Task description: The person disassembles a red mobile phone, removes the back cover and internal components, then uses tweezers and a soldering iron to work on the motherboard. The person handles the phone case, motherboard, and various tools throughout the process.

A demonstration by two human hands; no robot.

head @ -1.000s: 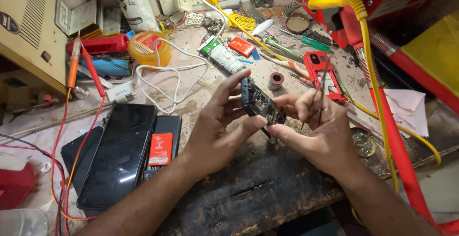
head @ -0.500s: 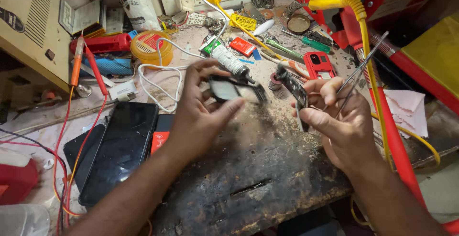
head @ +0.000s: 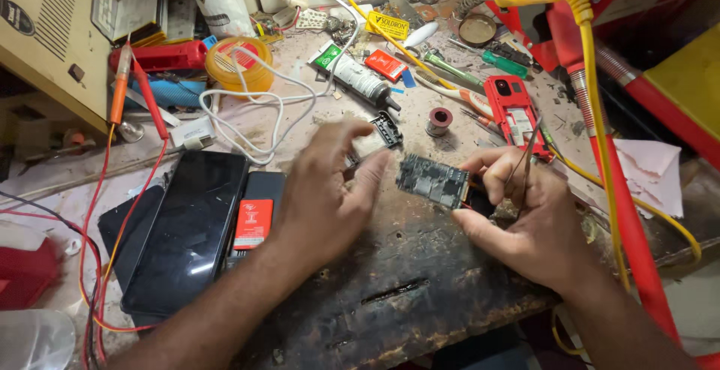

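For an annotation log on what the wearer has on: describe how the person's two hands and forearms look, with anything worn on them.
Both are bare. The left hand and its forearm carry no glove, sleeve, watch or band as far as the frame's lower edge. The right hand is likewise ungloved, with no ring visible on its fingers and no sleeve on the forearm. No markings show on either.

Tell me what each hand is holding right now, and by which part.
The right hand pinches the circuit board by its right end and also holds tweezers. The left hand grips a black plastic part by its lower end.
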